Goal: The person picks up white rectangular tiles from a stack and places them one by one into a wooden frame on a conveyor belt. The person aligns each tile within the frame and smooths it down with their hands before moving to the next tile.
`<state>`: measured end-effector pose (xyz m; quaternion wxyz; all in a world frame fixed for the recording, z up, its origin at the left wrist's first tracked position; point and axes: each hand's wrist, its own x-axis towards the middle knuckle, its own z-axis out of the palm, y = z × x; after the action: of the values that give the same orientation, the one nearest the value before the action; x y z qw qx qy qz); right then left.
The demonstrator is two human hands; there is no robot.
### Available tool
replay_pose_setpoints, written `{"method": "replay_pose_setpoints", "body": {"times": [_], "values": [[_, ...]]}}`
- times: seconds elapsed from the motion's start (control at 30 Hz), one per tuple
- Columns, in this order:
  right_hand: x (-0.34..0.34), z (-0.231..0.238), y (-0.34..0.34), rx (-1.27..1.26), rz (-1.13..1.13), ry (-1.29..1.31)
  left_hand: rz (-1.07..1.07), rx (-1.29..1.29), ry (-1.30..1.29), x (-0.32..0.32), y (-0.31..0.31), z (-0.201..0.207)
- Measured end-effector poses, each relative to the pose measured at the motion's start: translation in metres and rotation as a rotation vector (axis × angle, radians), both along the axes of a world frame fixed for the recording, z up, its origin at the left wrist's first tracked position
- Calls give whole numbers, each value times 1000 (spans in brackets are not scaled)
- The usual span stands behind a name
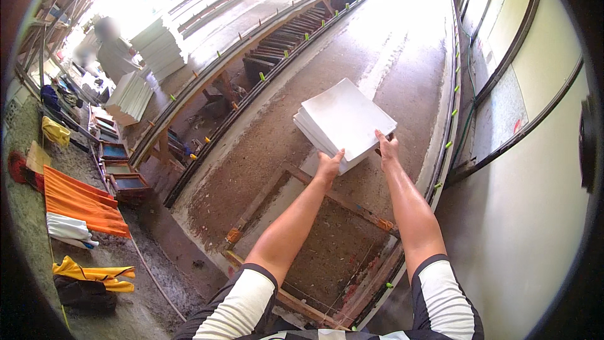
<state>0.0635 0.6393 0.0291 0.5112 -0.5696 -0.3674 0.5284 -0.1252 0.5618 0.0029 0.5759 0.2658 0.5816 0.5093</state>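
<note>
Over a long counter (251, 151), left grip (329, 165) and right grip (387, 147) pinch stacked white sheets (349, 116). Steadying seems the step; next, even pressure.

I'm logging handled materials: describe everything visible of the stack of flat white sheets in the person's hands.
The stack of flat white rectangular sheets looks like paper or thin card, plain on top. Its layers are uneven, their edges showing at the left. The bare left hand grips its near side, thumb on top; the bare right hand grips its right corner. It is over a long brown table; whether it touches is unclear.
</note>
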Motion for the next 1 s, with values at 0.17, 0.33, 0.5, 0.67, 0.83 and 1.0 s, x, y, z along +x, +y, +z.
{"method": "replay_pose_setpoints", "body": {"times": [0.17, 0.33, 0.5, 0.67, 0.83, 1.0], "values": [[-1, -16, -5, -83, -43, -68, 2, -78, 16, 1, -8, 16], [-25, -4, -39, -109, -191, -188, 42, -353, 7, 0, -14, 30], [-47, -25, -65, -62, -209, -322, -47, -167, -286, 10, -15, 13], [-43, -29, -63, -11, -187, -434, -109, -172, -413, 2, -11, -5], [-18, 9, -50, -11, -327, -609, -104, -249, -199, -10, -19, 44], [24, 6, 11, 28, -146, -415, -30, -318, -106, -2, -11, 37]]}}
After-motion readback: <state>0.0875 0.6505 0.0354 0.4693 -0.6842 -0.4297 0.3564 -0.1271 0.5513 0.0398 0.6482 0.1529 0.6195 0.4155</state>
